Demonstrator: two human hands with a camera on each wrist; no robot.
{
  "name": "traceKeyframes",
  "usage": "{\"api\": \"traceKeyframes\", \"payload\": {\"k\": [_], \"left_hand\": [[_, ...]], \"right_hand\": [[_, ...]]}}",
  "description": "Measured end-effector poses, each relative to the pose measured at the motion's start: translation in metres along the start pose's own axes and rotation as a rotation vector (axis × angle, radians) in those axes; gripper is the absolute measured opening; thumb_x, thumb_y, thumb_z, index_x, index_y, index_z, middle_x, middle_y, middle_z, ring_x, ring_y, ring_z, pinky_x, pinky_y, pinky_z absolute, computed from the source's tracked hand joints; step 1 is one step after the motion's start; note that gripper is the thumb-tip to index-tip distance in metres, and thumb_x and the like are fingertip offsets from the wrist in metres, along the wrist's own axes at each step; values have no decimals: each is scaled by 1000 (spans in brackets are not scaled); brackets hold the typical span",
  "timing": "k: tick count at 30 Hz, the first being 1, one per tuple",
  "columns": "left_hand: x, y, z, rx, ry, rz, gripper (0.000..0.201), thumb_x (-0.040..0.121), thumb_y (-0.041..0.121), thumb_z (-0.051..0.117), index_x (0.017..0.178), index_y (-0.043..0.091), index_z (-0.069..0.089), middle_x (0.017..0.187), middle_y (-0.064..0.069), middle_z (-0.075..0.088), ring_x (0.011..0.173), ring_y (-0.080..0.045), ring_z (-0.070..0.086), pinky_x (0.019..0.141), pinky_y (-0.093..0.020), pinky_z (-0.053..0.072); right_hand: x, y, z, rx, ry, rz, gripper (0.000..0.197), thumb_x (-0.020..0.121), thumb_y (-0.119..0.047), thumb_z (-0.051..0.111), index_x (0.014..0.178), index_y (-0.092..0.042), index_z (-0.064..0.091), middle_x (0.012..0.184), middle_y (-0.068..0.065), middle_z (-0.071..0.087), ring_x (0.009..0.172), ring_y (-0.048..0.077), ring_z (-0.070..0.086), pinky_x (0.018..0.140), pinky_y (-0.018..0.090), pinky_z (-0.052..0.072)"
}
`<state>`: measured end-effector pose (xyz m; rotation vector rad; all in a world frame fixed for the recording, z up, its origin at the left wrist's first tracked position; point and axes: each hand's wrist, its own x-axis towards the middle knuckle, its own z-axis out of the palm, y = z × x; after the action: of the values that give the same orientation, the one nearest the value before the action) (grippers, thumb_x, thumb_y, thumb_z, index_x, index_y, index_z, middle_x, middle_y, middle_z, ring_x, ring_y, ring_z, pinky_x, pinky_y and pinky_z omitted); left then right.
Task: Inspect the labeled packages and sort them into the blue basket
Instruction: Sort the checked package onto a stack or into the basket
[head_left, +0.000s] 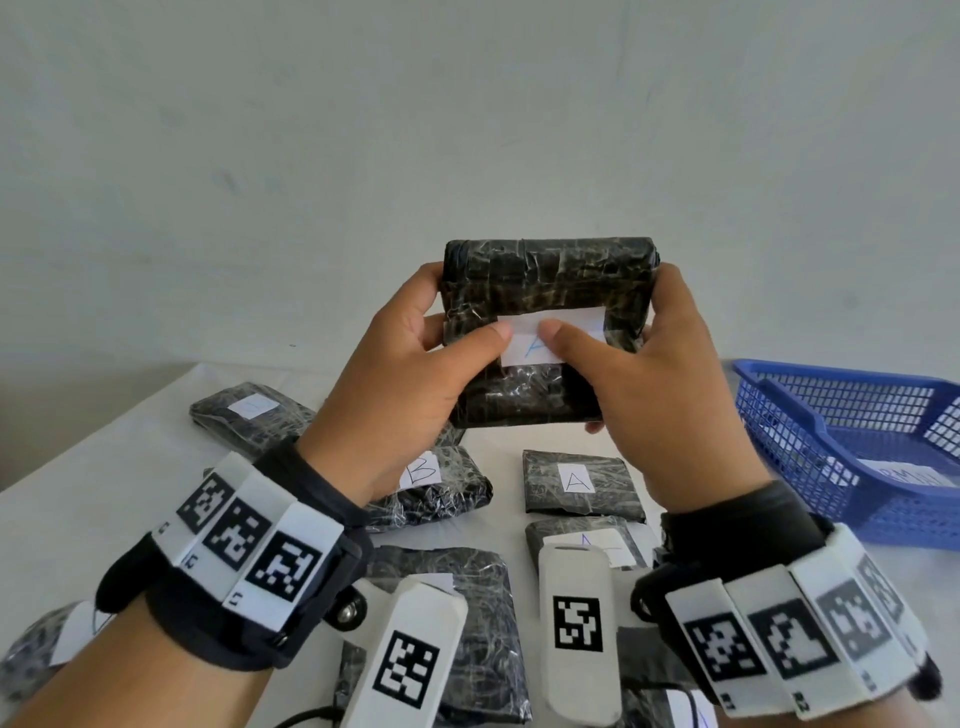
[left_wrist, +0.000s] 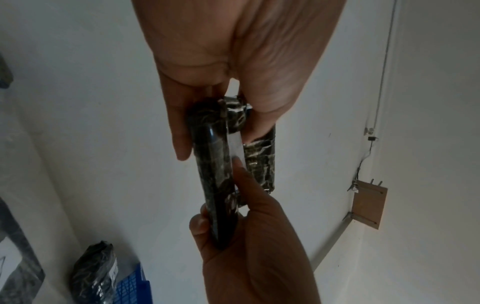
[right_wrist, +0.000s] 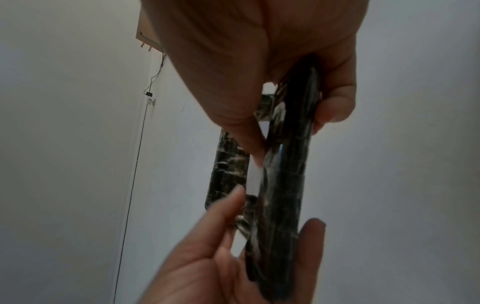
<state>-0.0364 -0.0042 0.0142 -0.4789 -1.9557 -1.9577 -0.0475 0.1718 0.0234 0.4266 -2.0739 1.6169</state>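
Observation:
I hold a black taped package upright above the table, its white label marked "A" facing me. My left hand grips its left edge, thumb on the label and fingers behind. My right hand grips the right edge the same way. In the left wrist view the package shows edge-on between the left hand and the right hand. The right wrist view shows the package edge-on too. The blue basket stands on the table at the right.
Several more black packages lie on the white table beneath my hands, among them one labelled "B" and one labelled "A". A white paper strip lies inside the basket. A pale wall rises behind the table.

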Motion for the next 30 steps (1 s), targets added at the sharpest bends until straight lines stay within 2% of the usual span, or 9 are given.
{"api": "traceKeyframes", "payload": {"k": [3,5,9,13,18,22,25,27,30], "left_hand": [[2,-1,-4,12,19,21,37,98,2,64,119,32,65,99,-9,77,92,-24,75,79,-41,63],[4,0,-6,-23,20,8,35,98,1,64,119,29,65,97,-8,78,91,-23,76,79,-41,63],[4,1,-8,-77,-24,-67,36,97,2,65,122,27,62,99,-8,79,89,-24,78,79,-41,64],[5,3,-11,-78,-6,-52,39,95,2,67,125,27,62,99,-10,80,89,-25,78,77,-40,64],[5,6,-13,-100,-20,-70,42,95,0,66,123,31,63,95,-7,80,84,-22,78,68,-37,65],[5,8,-12,-136,-41,-100,43,95,4,66,130,29,62,96,-7,79,87,-21,78,63,-30,62],[5,8,-12,-129,-35,-103,48,95,0,65,133,29,60,94,-5,80,85,-20,78,63,-30,62],[5,8,-12,-129,-39,-100,47,95,2,66,133,29,60,96,-7,80,86,-21,78,64,-29,62],[3,7,-9,-126,-55,-93,46,96,2,65,131,31,60,97,-6,80,88,-21,78,66,-30,63]], "right_hand": [[0,-3,-2,221,-55,115,25,97,-5,69,114,-20,59,103,19,77,92,42,76,76,57,65],[0,-6,-4,310,-73,143,25,98,2,65,115,-16,62,102,26,76,91,41,77,82,56,65],[1,-5,-5,365,-72,154,22,99,3,63,111,-16,66,92,19,78,80,29,74,81,47,65],[3,-1,-5,381,-31,168,28,98,5,63,115,-16,69,80,8,75,75,24,71,82,46,63],[3,-2,-7,448,-26,203,26,100,0,62,120,-14,66,88,7,80,80,21,75,87,46,63],[4,-1,-5,389,46,188,22,100,-1,64,117,-14,59,92,16,80,79,25,75,91,57,62],[2,-3,-4,342,22,188,24,99,-6,67,118,-18,59,98,20,79,83,29,75,92,59,61],[1,-4,-4,256,18,158,25,97,-8,71,116,-20,60,95,16,80,81,27,77,87,56,63],[1,-2,-2,152,58,99,22,96,-9,73,113,-19,62,91,11,80,82,32,78,82,56,64]]}}
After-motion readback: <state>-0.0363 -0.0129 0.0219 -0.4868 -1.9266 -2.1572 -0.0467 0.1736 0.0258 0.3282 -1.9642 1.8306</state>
